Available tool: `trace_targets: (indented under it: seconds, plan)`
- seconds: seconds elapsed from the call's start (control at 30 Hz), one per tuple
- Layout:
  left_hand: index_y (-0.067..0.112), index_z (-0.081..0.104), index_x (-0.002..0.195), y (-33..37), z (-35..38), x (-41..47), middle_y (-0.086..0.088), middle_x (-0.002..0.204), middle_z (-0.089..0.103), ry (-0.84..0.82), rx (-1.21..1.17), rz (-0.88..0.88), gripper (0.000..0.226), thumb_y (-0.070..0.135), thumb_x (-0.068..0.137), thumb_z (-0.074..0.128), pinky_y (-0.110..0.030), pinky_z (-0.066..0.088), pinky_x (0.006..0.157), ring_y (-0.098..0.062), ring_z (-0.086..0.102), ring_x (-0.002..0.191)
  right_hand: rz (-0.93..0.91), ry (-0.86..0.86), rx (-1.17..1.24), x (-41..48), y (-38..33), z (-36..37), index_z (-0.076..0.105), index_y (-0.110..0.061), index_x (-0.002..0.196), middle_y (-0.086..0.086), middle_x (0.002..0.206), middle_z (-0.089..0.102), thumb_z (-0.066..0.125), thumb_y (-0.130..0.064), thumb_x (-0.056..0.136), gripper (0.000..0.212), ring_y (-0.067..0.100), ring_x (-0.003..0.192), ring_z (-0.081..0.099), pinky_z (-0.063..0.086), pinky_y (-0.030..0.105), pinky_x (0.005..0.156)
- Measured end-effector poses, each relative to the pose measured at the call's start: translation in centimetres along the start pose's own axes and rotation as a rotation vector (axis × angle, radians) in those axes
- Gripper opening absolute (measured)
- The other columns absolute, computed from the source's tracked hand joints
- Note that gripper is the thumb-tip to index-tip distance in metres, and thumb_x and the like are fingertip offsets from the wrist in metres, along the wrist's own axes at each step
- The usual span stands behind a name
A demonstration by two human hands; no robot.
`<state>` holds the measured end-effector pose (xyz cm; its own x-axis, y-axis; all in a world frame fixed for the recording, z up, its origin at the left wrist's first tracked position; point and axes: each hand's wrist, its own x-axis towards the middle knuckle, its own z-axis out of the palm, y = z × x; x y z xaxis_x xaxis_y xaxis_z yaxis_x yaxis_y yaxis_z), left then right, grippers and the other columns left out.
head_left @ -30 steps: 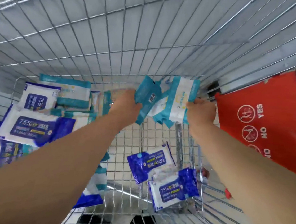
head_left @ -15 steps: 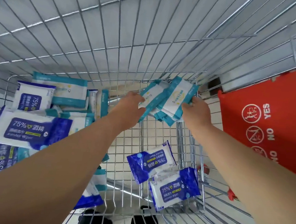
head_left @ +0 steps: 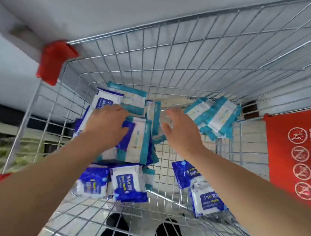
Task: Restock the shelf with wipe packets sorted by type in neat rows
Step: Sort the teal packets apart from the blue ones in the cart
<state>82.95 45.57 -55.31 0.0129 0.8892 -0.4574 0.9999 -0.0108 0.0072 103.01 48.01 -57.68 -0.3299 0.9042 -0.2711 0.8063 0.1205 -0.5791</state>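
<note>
I look down into a wire shopping cart (head_left: 174, 66) holding wipe packets. A stack of teal-and-white packets (head_left: 214, 117) leans in the far right corner. A mixed heap of teal (head_left: 133, 100) and dark blue alcohol wipe packets (head_left: 127, 181) fills the left side. Two more blue packets (head_left: 205, 200) lie at the right on the cart floor. My left hand (head_left: 106, 122) rests on the heap with fingers spread. My right hand (head_left: 180, 128) hovers open with straight fingers, just left of the teal stack, holding nothing.
A red child-seat flap with YES/NO pictograms (head_left: 297, 156) stands at the cart's right. Red plastic corner guards (head_left: 53, 62) mark the left rim. A pale grey surface (head_left: 104, 8) lies beyond the cart. My dark shoes (head_left: 170, 235) show through the mesh.
Both hands let go of the teal stack, which now lies in the far right corner. They moved left toward the heap, and the view tilted so more of the cart shows.
</note>
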Motion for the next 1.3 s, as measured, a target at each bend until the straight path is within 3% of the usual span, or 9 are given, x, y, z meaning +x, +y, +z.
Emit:
trace_targets:
  seconds: [0.13, 0.3, 0.4, 0.47, 0.63, 0.73, 0.93, 1.17, 1.3]
  plan:
    - [0.024, 0.027, 0.147, -5.4, 1.5, -0.9, -0.003, 0.151, 0.032, -0.121, 0.117, 0.03, 0.082, 0.053, 0.081, 0.065, -0.041, 0.024, 0.113, -0.026, 0.029, 0.139, -0.026, -0.144, 0.021, 0.0, -2.7, 3.0, 0.044, -0.018, 0.14, 0.001, 0.142, 0.047, 0.054, -0.023, 0.095, 0.046, 0.019, 0.131, 0.041, 0.03, 0.028, 0.105]
    - [0.015, 0.036, 0.136, -6.2, 1.6, -0.7, -0.011, 0.133, 0.042, -0.064, 0.14, -0.058, 0.085, 0.058, 0.072, 0.072, -0.04, 0.034, 0.103, -0.029, 0.043, 0.123, -0.049, -0.215, 0.013, -0.2, -3.9, 5.2, 0.06, -0.013, 0.123, 0.004, 0.127, 0.06, 0.062, -0.023, 0.09, 0.035, 0.019, 0.116, 0.054, 0.04, 0.032, 0.1]
    - [0.012, 0.038, 0.127, -6.8, 1.1, -1.6, -0.01, 0.123, 0.052, -0.023, 0.064, -0.119, 0.077, 0.052, 0.073, 0.075, -0.039, 0.042, 0.089, -0.028, 0.054, 0.109, -0.054, -0.315, 0.042, -1.1, -3.9, 6.1, 0.067, -0.016, 0.112, -0.002, 0.112, 0.066, 0.071, -0.024, 0.082, 0.032, 0.008, 0.098, 0.06, 0.047, 0.027, 0.092]
    - [0.015, 0.042, 0.118, -7.7, 0.6, -2.6, -0.008, 0.109, 0.06, -0.033, -0.156, -0.16, 0.066, 0.044, 0.072, 0.079, -0.035, 0.043, 0.076, -0.025, 0.058, 0.094, -0.054, -0.369, 0.035, -1.9, -4.0, 6.4, 0.066, -0.016, 0.114, -0.005, 0.112, 0.067, 0.074, -0.027, 0.08, 0.037, 0.003, 0.093, 0.058, 0.047, 0.021, 0.089]
    - [0.027, 0.056, 0.086, -8.2, -0.1, -5.7, 0.011, 0.08, 0.062, -0.168, -0.522, -0.102, 0.04, 0.036, 0.063, 0.087, -0.025, 0.044, 0.063, -0.008, 0.059, 0.072, -0.054, -0.461, -0.028, -3.4, -4.1, 6.8, 0.065, -0.019, 0.116, -0.006, 0.116, 0.065, 0.074, -0.024, 0.079, 0.038, 0.01, 0.103, 0.059, 0.047, 0.026, 0.091]
    - [0.027, 0.059, 0.088, -7.9, 1.5, -7.2, 0.009, 0.085, 0.065, -0.296, -0.441, -0.039, 0.035, 0.038, 0.067, 0.084, -0.025, 0.04, 0.061, -0.007, 0.059, 0.073, -0.064, -0.504, -0.143, -4.2, -3.7, 7.4, 0.062, -0.022, 0.121, -0.003, 0.122, 0.063, 0.07, -0.026, 0.081, 0.041, 0.016, 0.107, 0.058, 0.046, 0.032, 0.09]
    - [0.018, 0.053, 0.125, -7.4, 4.5, -7.9, -0.004, 0.121, 0.06, -0.315, -0.293, -0.008, 0.061, 0.031, 0.072, 0.082, -0.029, 0.043, 0.085, -0.023, 0.056, 0.108, -0.062, -0.524, -0.199, -5.4, -2.4, 8.9, 0.061, -0.017, 0.121, 0.005, 0.116, 0.06, 0.062, -0.022, 0.084, 0.037, 0.023, 0.104, 0.057, 0.049, 0.036, 0.084]
    - [0.017, 0.057, 0.118, -7.1, 5.2, -7.7, -0.001, 0.111, 0.063, -0.323, -0.132, -0.002, 0.054, 0.039, 0.074, 0.078, -0.031, 0.046, 0.078, -0.019, 0.056, 0.098, -0.021, -0.508, -0.131, -6.1, -1.5, 9.2, 0.067, -0.012, 0.114, 0.007, 0.112, 0.055, 0.066, -0.017, 0.08, 0.034, 0.024, 0.1, 0.056, 0.048, 0.037, 0.083]
    - [0.018, 0.054, 0.118, -7.0, 5.2, -7.6, -0.002, 0.115, 0.061, -0.362, -0.192, 0.004, 0.049, 0.032, 0.077, 0.076, -0.031, 0.048, 0.081, -0.02, 0.056, 0.1, 0.03, -0.467, -0.062, -6.6, -1.2, 8.7, 0.068, -0.011, 0.094, 0.0, 0.087, 0.059, 0.064, -0.013, 0.077, 0.018, 0.019, 0.082, 0.056, 0.039, 0.029, 0.064]
